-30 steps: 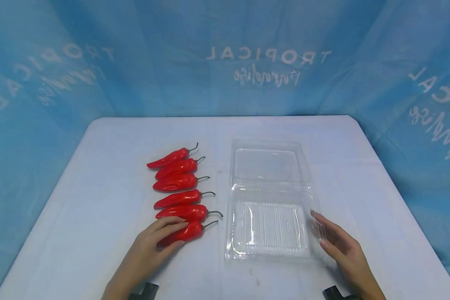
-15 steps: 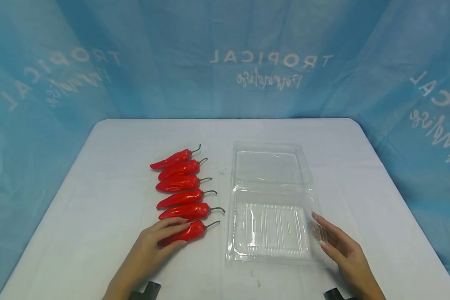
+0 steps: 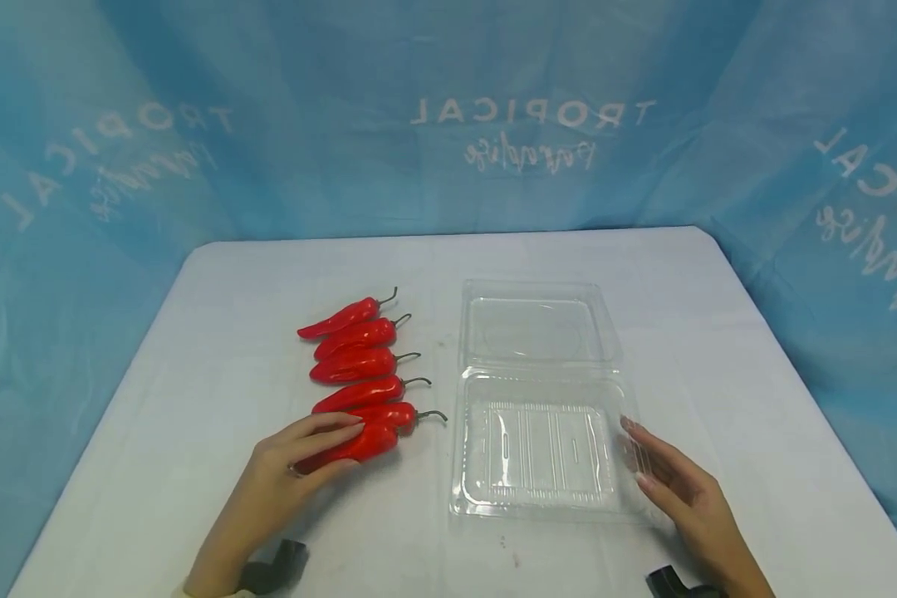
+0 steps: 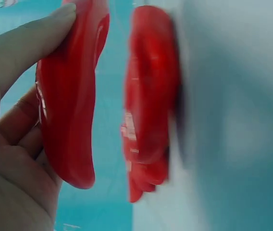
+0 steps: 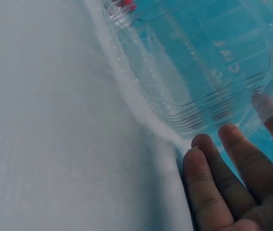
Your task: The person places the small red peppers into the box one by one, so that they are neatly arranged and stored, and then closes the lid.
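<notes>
My left hand (image 3: pixel 280 465) grips a red chili pepper (image 3: pixel 362 444) between thumb and fingers. In the left wrist view the gripped pepper hangs above the tabletop, apart from the other red chili peppers (image 4: pixel 151 86). Those lie in a column on the table, stems to the right; the nearest is partly hidden by the held one. To the right lies a clear plastic clamshell container (image 3: pixel 534 448), its lid (image 3: pixel 531 328) folded open to the back. My right hand (image 3: pixel 683 494) holds the container's right edge, thumb nearer and fingers behind the clear plastic.
A white cloth covers the table (image 3: pixel 194 399). Blue curtains (image 3: pixel 538 50) with white lettering hang behind and at both sides. Dark wrist straps (image 3: pixel 276 569) show at both wrists.
My left hand has lifted the nearest pepper off the table and drawn it slightly left and up, over the one behind. The right hand and container stay in place.
</notes>
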`<state>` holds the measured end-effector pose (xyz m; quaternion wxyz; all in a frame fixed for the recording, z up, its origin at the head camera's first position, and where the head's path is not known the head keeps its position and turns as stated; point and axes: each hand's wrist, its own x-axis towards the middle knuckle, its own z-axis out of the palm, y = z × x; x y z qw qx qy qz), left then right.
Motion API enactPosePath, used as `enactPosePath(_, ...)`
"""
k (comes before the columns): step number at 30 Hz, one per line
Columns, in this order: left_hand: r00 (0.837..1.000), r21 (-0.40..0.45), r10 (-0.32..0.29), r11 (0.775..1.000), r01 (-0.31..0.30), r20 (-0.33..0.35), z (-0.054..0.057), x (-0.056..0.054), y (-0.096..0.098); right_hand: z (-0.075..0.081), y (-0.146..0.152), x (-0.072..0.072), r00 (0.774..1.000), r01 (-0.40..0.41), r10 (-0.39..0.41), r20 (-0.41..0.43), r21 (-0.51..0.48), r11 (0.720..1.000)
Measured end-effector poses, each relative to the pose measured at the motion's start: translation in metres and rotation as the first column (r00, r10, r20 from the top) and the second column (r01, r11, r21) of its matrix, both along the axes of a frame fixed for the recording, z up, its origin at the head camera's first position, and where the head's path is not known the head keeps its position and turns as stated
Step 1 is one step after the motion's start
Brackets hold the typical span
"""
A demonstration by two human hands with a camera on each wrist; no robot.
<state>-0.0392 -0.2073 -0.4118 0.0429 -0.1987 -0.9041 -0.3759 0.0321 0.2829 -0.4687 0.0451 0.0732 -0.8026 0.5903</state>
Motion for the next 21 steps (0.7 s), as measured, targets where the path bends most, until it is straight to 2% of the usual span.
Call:
enactPosePath(5, 0.996, 0.059, -0.074, 0.995, 0.077, -0.057, 0.017, -0.011, 0.012, -0.003, 0.001, -0.001, 1.0, 0.018, -0.018, -0.003, 0.025, 1.0)
enactPosePath(11, 0.981, 0.094, -0.184, 0.977, 0.189, -0.06, 0.027, -0.02, 0.047, -0.003, 0.004, -0.002, 1.0, 0.014, -0.014, 0.004, 0.015, 1.0)
enactPosePath(14, 0.964, 0.105, -0.257, 0.959, 0.263, -0.066, 0.029, -0.02, 0.067, -0.003, 0.004, -0.001, 1.0, 0.009, -0.009, 0.006, 0.004, 1.0)
enactPosePath(18, 0.931, 0.135, -0.359, 0.921, 0.364, -0.065, 0.03, -0.018, 0.094, -0.003, 0.004, -0.001, 1.0, 0.006, -0.006, 0.0, -0.001, 1.0)
enactPosePath(21, 0.91, 0.15, -0.409, 0.898, 0.414, -0.065, 0.029, -0.015, 0.115, -0.002, 0.004, -0.001, 1.0, 0.001, -0.001, -0.007, -0.005, 1.0)
